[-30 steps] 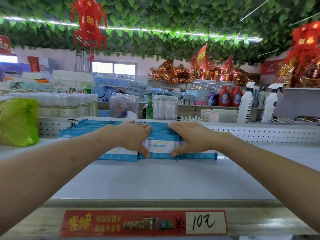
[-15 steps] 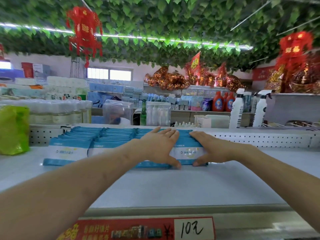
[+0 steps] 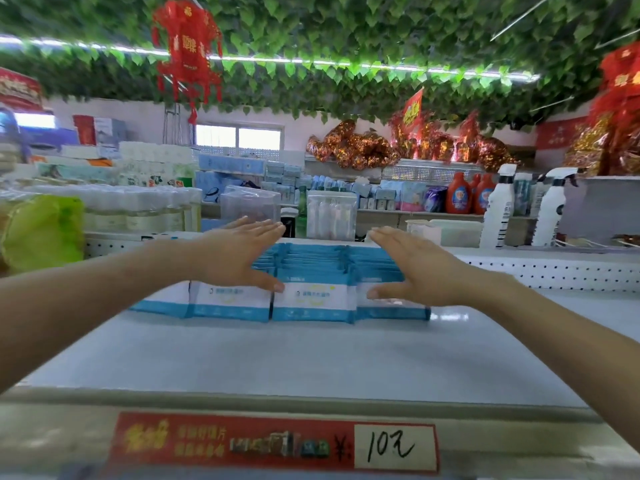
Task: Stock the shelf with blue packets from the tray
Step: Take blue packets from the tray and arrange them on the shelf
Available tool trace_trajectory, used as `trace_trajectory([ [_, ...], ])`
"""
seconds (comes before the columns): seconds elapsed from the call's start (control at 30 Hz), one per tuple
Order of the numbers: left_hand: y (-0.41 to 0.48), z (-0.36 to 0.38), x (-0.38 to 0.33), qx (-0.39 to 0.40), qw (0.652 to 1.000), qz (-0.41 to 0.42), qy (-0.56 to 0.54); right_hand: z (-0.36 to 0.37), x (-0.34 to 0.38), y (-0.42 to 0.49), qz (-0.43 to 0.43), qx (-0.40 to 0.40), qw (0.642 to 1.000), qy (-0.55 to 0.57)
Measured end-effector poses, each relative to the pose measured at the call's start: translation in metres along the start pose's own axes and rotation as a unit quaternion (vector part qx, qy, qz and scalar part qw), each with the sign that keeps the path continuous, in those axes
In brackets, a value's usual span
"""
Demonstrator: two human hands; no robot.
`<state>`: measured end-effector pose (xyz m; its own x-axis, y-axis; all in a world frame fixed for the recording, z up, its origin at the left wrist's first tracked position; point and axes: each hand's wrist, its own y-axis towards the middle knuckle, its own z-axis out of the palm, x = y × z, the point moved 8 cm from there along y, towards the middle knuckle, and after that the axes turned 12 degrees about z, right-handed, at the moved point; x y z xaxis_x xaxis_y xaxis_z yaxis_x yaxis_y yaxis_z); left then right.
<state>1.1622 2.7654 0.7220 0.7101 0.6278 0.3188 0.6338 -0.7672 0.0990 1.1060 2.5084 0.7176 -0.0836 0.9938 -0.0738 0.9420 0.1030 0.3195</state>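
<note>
The left hand was spread open at ten o'clock over the blue packets on the shelf; the right hand, fingers equally straight, at two o'clock.

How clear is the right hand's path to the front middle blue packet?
Likely yes, it can reach. The right hand is open just right of the front middle packet, thumb by the neighbouring row; nothing stands between them. The left hand is at its other side.

Blue packets glossy plastic; shelf smooth matt.
</note>
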Motion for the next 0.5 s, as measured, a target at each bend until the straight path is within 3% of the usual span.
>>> trace_trajectory([
  [0.1, -0.042, 0.025, 0.036, 0.066, 0.997, -0.033, 0.002, -0.003, 0.068, 0.007, -0.050, -0.002, 0.999, 0.015],
  [0.23, -0.069, 0.049, 0.062, 0.090, 0.994, -0.045, 0.038, 0.014, 0.148, 0.020, -0.106, 0.006, 0.994, 0.017],
  [0.5, -0.090, 0.071, 0.081, 0.034, 0.999, -0.030, -0.022, 0.049, 0.189, 0.047, -0.085, 0.002, 0.996, -0.017],
])
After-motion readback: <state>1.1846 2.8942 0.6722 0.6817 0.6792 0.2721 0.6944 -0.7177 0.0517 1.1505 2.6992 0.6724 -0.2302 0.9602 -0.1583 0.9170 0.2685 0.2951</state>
